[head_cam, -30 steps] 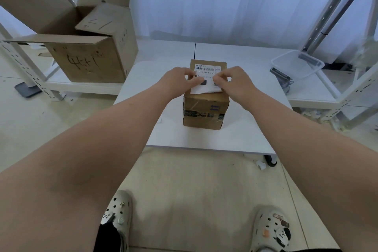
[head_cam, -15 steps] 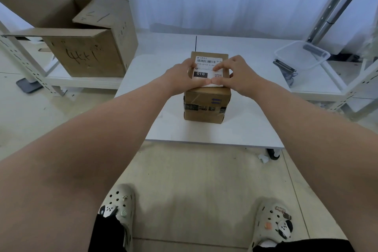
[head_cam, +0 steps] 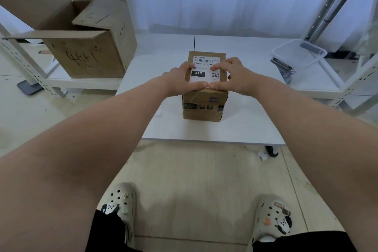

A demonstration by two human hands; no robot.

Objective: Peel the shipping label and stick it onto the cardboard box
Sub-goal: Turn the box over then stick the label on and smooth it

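On the cardboard box [head_cam: 202, 104], both hands, left hand [head_cam: 182, 80] and right hand [head_cam: 232, 75], lay spread flat, thumbs pressing the shipping label [head_cam: 205, 72] down.

Bare forearms, no sleeves or jewellery. Black shorts [head_cam: 302, 240]. Off-white perforated clogs [head_cam: 273, 218] with charms: paw prints, panda faces, a "Baby" tag.

The small cardboard box [head_cam: 202, 106] stands on the white table [head_cam: 241, 127]; the shipping label [head_cam: 205, 70] lies flat on its top; the left hand [head_cam: 182, 80] and right hand [head_cam: 235, 76] press the label's near edge, thumbs almost meeting; left of the small box sits a large open carton [head_cam: 81, 47]; to its right, a clear plastic tray [head_cam: 296, 53].
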